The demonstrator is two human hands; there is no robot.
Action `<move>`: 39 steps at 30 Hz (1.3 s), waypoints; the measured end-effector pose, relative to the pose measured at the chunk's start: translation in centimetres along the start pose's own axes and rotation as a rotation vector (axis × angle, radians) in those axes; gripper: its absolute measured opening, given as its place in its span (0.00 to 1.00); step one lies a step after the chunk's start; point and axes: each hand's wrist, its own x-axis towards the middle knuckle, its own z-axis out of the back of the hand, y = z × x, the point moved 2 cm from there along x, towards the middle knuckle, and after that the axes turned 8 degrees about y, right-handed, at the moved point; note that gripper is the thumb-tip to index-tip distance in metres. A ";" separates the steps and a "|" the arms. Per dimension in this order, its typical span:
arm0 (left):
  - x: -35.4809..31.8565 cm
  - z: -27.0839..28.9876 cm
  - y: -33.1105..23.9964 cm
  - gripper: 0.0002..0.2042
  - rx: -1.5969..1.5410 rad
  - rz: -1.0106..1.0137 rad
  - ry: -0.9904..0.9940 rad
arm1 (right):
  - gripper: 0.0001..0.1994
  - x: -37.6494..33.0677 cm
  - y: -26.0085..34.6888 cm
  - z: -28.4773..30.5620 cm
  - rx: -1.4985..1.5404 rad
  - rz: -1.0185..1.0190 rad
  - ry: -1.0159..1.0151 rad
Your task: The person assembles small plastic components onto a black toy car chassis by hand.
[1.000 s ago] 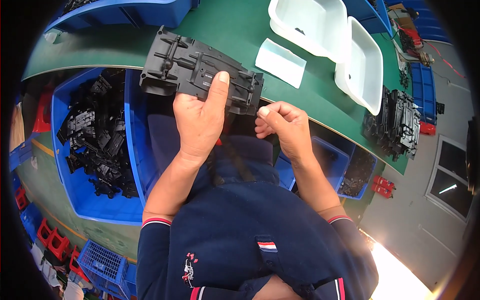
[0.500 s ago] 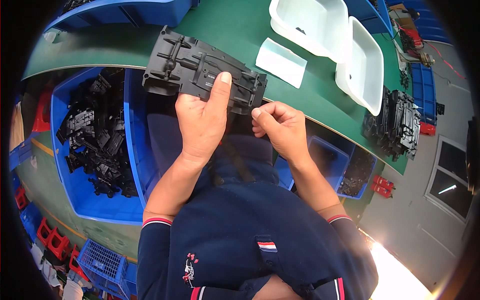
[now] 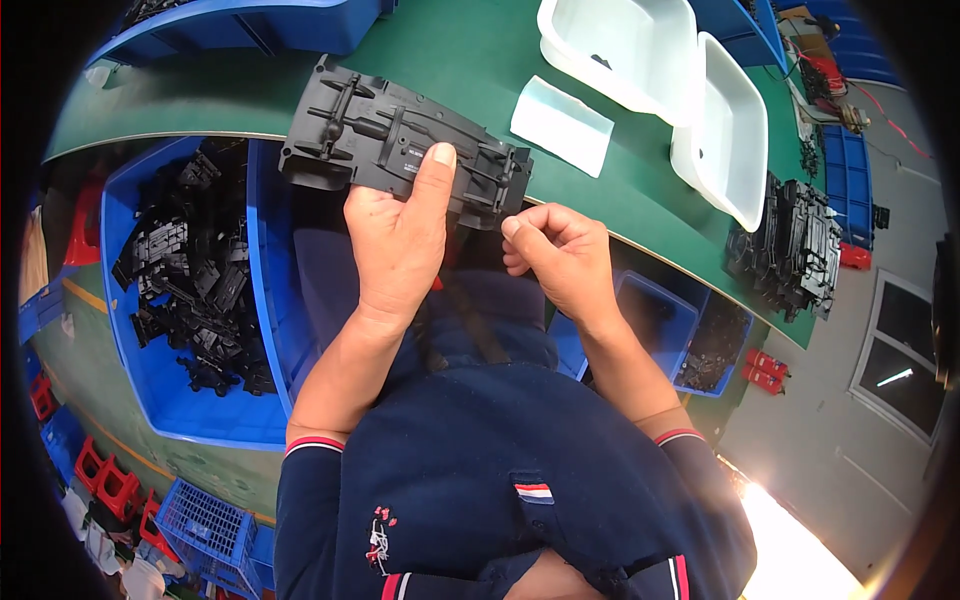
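A black plastic toy-car chassis is held tilted above the table's near edge, its moulded axle and shaft shapes facing up. My left hand grips its near long side, thumb lying across the top and fingers hidden beneath. Beside the chassis's right-hand corner, my right hand is closed, with thumb and curled forefinger pressed together. The thumb tip comes right up to that corner. Whatever those fingers pinch, if anything, is too small or hidden to make out.
A blue bin full of black plastic parts stands at left. On the green table lie a white sheet, two white trays with small dark pieces, and stacked black chassis at right. Another blue bin sits at the back left.
My left hand and the chassis have shifted slightly left. The right hand has stayed almost in place, still closed near the chassis corner.
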 end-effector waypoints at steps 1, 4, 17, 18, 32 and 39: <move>0.0 0.0 0.0 0.04 0.011 0.017 0.015 | 0.06 0.0 0.1 0.1 0.003 -0.001 0.004; 0.2 -0.1 0.0 0.04 0.020 0.029 0.023 | 0.07 -0.2 0.3 0.4 0.016 -0.008 0.013; 0.4 0.6 0.5 0.04 0.011 0.071 0.030 | 0.09 -0.3 1.0 1.2 0.036 -0.087 0.010; 0.4 0.5 0.4 0.04 0.011 0.070 0.030 | 0.10 -0.4 1.1 1.2 0.037 -0.097 0.004; 1.0 0.5 0.6 0.04 0.072 0.050 0.077 | 0.08 0.1 2.0 1.8 -0.005 -0.076 -0.007; 1.1 0.1 1.2 0.09 -0.321 0.265 0.135 | 0.09 1.9 8.3 8.2 -0.104 0.239 -0.177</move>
